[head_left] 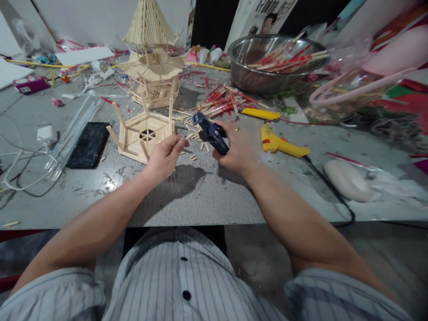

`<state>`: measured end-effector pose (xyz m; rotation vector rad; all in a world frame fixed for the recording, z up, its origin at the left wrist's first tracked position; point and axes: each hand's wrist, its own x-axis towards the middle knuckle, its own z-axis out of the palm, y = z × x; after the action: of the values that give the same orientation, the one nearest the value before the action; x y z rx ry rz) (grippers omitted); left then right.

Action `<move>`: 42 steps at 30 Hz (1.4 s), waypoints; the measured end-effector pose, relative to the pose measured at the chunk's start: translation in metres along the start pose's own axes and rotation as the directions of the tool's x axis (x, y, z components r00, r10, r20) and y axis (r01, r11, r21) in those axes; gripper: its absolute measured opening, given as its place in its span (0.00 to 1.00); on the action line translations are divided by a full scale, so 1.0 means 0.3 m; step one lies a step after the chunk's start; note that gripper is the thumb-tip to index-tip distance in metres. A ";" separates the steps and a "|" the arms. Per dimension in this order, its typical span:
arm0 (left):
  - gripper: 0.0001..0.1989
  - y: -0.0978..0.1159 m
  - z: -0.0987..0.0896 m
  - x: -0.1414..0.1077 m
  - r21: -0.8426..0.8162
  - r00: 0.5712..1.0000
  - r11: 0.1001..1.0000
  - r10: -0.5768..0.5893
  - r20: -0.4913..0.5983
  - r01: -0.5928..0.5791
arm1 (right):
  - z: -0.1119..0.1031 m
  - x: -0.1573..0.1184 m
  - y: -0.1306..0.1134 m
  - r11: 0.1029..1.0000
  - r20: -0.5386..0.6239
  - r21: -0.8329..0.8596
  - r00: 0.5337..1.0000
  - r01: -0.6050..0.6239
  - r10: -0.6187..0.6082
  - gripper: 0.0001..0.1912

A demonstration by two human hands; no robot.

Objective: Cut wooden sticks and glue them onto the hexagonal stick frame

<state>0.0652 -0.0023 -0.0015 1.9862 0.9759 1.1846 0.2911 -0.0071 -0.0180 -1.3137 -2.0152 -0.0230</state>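
Note:
My right hand (239, 149) is wrapped around a dark blue hand tool (214, 134) that looks like a cutter, its head pointing up and left. Facing it a short way off, my left hand (169, 154) is closed in a pinch; whatever lies between the fingertips is too small to make out. Just behind my left hand rests a hexagonal frame of wooden sticks (133, 136) with short upright posts and a spoked centre. Short cut stick pieces (194, 157) are scattered on the table between and beyond my hands.
A stick-built pagoda (150, 58) stands behind the frame. Red-wrapped chopsticks (222, 102) lie in a heap near a steel bowl (244, 73). To the right are a yellow utility knife (261, 113) and a corded yellow glue gun (284, 146); at left, a phone (88, 145) and white cables (20, 156).

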 end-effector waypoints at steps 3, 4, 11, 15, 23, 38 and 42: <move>0.21 -0.006 -0.001 0.001 -0.022 1.000 1.000 0.007 0.011 -0.007 | 0.002 0.002 0.006 1.000 0.040 -0.008 0.999 0.019 -0.019 0.36; 0.21 -0.007 -0.001 0.002 -0.028 1.000 1.000 0.009 0.010 -0.008 | 0.002 0.002 0.006 1.000 0.054 -0.011 0.998 0.023 -0.022 0.37; 0.24 0.001 -0.001 0.007 -0.059 0.999 0.997 0.042 0.024 -0.041 | 0.007 0.002 -0.020 0.999 0.126 -0.014 0.992 0.030 -0.028 0.37; 0.25 -0.004 0.002 0.004 -0.118 0.997 0.992 0.052 0.049 -0.046 | 0.011 -0.001 -0.031 0.999 0.166 -0.015 0.986 0.033 -0.030 0.35; 0.22 -0.020 0.010 0.003 -0.152 0.992 0.984 0.107 0.069 -0.096 | 0.005 -0.007 -0.040 0.999 0.191 -0.016 0.981 0.046 -0.042 0.33; 0.22 -0.012 0.009 0.004 -0.122 0.987 0.984 0.137 0.089 -0.126 | 0.005 -0.010 -0.053 0.998 0.209 -0.056 0.978 0.012 0.000 0.31; 0.23 -0.013 0.011 0.002 -0.127 0.988 0.985 0.126 0.089 -0.114 | 0.001 -0.009 -0.057 0.998 0.219 -0.055 0.976 0.013 0.000 0.31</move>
<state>0.0672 0.0000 -0.0056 2.0083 0.7265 1.1715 0.2777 -0.0174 -0.0138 -1.3962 -2.2180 0.0659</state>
